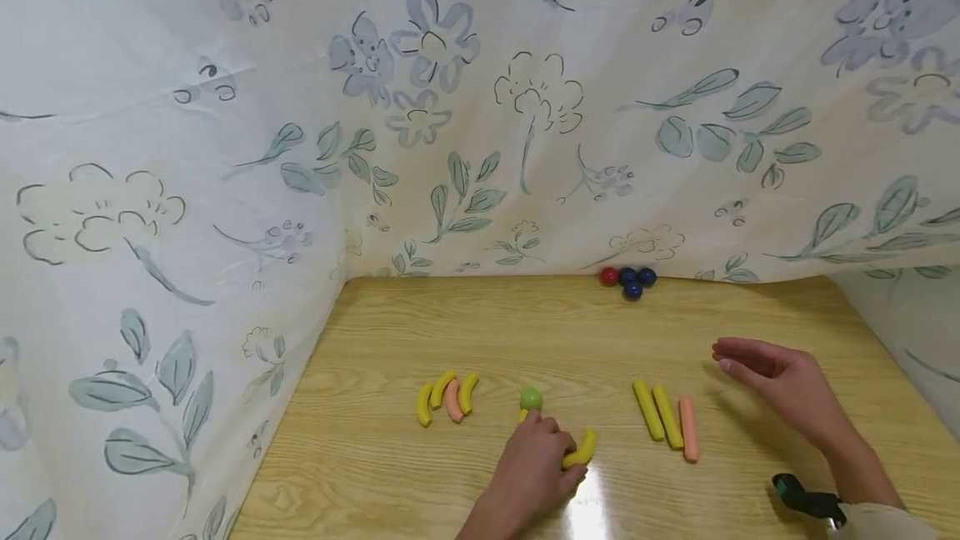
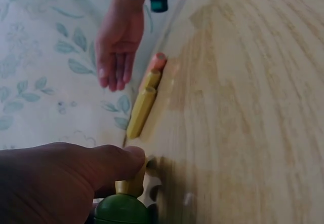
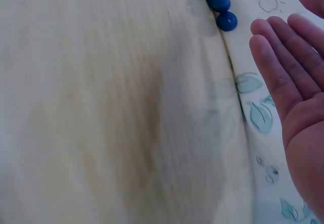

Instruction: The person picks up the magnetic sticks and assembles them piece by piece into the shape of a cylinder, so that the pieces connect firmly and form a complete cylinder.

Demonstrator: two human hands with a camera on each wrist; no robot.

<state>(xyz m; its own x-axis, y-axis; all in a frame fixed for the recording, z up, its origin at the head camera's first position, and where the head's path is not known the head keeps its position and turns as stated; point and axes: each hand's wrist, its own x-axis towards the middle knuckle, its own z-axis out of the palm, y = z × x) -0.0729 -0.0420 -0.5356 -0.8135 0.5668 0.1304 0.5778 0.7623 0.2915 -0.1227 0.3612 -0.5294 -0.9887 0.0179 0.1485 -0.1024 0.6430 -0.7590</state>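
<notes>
Grouping looks partial: blue balls (image 1: 633, 290) cluster at the table's (image 1: 375, 323) far edge, green ball (image 1: 531, 398) seems unplaced, left hand (image 1: 527, 458) pinches yellow banana (image 1: 587, 445), right hand (image 1: 797, 386) empty.

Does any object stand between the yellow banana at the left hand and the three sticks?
Nothing visible: in the head view, only bare tabletop separates the yellow banana from the three sticks, with the left hand on the banana's other side.

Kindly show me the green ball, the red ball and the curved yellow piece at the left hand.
Green ball (image 1: 531, 398): head view, middle of its visible side.
Red ball (image 1: 609, 277): head view, its middle.
Curved yellow piece (image 1: 586, 448) at the left hand (image 1: 532, 455): head view, its uncovered bend.
</notes>
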